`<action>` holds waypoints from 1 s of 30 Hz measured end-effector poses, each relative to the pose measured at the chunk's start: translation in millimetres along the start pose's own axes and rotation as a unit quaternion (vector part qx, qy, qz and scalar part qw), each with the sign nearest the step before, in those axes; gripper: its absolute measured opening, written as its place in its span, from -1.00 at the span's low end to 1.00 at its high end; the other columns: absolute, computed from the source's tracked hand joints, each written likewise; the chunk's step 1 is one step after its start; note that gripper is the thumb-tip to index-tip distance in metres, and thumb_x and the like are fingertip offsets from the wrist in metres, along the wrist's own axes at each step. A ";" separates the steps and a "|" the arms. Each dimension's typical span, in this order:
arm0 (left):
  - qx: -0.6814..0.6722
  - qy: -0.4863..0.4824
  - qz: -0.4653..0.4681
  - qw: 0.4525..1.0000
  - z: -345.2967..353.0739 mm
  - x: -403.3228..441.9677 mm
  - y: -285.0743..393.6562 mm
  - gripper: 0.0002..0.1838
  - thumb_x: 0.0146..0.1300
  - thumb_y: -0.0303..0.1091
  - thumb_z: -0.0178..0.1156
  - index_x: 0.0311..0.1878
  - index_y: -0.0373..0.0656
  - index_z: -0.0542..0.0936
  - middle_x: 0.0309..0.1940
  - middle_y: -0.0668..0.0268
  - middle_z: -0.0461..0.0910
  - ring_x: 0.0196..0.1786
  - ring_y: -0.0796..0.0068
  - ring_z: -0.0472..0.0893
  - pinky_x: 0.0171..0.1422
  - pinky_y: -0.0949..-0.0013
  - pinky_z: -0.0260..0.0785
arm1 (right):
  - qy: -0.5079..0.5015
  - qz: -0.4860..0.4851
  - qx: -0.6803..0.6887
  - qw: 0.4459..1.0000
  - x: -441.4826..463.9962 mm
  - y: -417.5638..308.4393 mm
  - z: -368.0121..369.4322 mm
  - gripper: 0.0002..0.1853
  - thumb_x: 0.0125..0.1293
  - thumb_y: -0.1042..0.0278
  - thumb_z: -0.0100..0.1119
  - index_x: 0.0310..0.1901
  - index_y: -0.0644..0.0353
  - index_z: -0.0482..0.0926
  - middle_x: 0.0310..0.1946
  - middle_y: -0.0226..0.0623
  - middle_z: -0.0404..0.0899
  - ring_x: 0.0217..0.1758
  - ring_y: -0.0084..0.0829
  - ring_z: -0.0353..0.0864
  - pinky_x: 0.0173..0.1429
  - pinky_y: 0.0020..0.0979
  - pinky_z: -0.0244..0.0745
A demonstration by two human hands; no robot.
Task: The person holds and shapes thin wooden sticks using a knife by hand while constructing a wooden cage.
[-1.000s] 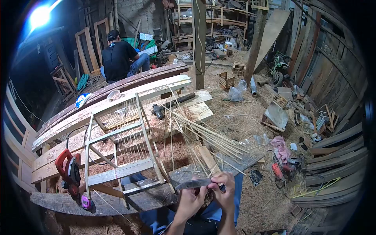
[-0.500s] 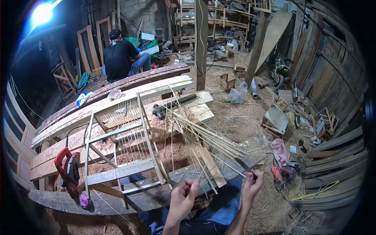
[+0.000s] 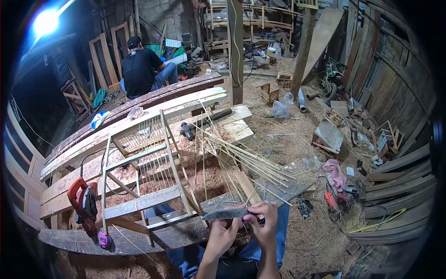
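Note:
In front of my lap my right hand (image 3: 264, 222) is closed round the handle of a knife (image 3: 225, 214), whose dark blade points left. My left hand (image 3: 223, 236) is just under the blade with its fingers curled; what it grips, if anything, is hidden. Several thin bamboo sticks (image 3: 253, 160) lie in a loose bundle across the bench beyond my hands. A short flat board (image 3: 247, 187) rests among them. Left of my hands stands a wooden frame (image 3: 143, 205) with rows of thin rods.
A red power planer (image 3: 83, 202) and a purple tape measure (image 3: 104, 240) are at the left of the plank bench (image 3: 181, 235). A hammer (image 3: 188, 130) lies farther back. A person (image 3: 141, 69) sits beyond the planks. An orange power tool (image 3: 331, 200) lies on the right-hand floor.
My right hand has brought the knife left, from beside the stick bundle to over my left hand. The two hands, apart before, are now together. The view has shifted slightly.

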State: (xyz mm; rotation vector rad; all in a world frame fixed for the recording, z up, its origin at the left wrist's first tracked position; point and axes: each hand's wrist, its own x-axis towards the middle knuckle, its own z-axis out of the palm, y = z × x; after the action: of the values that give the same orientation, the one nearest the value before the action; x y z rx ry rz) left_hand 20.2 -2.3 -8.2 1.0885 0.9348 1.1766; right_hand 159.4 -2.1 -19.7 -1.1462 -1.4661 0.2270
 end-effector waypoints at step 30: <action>0.079 -0.013 -0.027 0.996 2.7 8.9 -10.5 -0.80 0.42 -0.41 0.19 -0.04 -0.35 0.65 -0.25 0.35 0.68 -0.22 0.66 0.55 -0.12 0.49 0.40 | 0.027 -0.076 -0.132 0.988 -3.0 33.4 -11.9 -0.71 0.13 0.13 0.46 -0.23 -0.01 0.55 -0.44 -0.48 0.57 -0.34 -0.37 0.52 -0.06 -0.26 0.23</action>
State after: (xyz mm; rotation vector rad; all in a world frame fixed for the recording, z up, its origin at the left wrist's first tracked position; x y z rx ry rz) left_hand 26.6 5.5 -17.8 1.1949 1.0442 1.0550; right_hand 185.8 6.8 -42.0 -1.2328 -1.5599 -0.1072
